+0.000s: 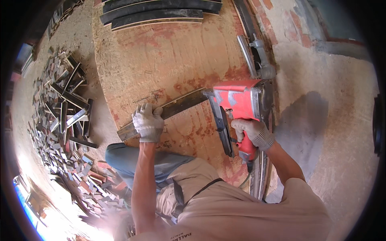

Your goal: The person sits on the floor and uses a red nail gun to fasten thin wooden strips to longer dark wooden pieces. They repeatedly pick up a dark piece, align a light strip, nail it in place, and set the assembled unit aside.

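Observation:
My left hand (148,120), in a pale work glove, is closed over the near left part of a long dark wooden strip (181,106) lying slantwise on a wooden board (161,60). My gloved right hand (251,131) is wrapped round the handle of a red nail gun (237,97) with grey tape patches on its body. The nail gun's nose meets the far right end of the strip. Its black magazine (221,126) slopes down toward me. A hose leaves the bottom of the handle. Whether a nail is in the wood cannot be seen.
Several dark strips (161,15) are stacked at the board's far end. Along its right edge run metal rails (247,56) and a grey metal fitting (263,58). Offcuts and short wood pieces (68,108) are heaped on the floor at left. A brick and plaster surface lies right.

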`<state>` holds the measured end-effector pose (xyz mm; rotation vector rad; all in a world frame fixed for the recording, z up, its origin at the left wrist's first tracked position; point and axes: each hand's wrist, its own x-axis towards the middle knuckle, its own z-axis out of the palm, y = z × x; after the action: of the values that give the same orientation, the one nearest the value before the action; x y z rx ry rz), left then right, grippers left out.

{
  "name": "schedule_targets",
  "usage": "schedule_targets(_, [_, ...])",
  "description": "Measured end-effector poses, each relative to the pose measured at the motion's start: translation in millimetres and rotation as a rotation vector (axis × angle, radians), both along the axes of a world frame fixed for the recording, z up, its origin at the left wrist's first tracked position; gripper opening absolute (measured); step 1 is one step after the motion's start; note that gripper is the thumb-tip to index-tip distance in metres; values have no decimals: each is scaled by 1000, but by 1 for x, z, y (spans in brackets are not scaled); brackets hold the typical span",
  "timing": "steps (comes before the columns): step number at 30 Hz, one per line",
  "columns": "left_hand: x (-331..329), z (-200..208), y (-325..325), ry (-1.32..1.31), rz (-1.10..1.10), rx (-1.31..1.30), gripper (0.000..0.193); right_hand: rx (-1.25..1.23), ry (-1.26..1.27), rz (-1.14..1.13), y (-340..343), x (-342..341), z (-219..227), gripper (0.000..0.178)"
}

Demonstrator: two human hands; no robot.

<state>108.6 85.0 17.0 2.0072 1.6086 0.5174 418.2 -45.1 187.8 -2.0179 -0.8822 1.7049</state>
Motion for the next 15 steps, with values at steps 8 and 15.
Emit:
schedule_targets(8, [0, 3, 0, 6, -9, -9, 11, -117, -29, 37, 14, 4, -6, 21])
schedule_targets(15, [-1, 2, -1, -21, -14, 25, 12, -117, 44, -14, 26, -9, 11, 23])
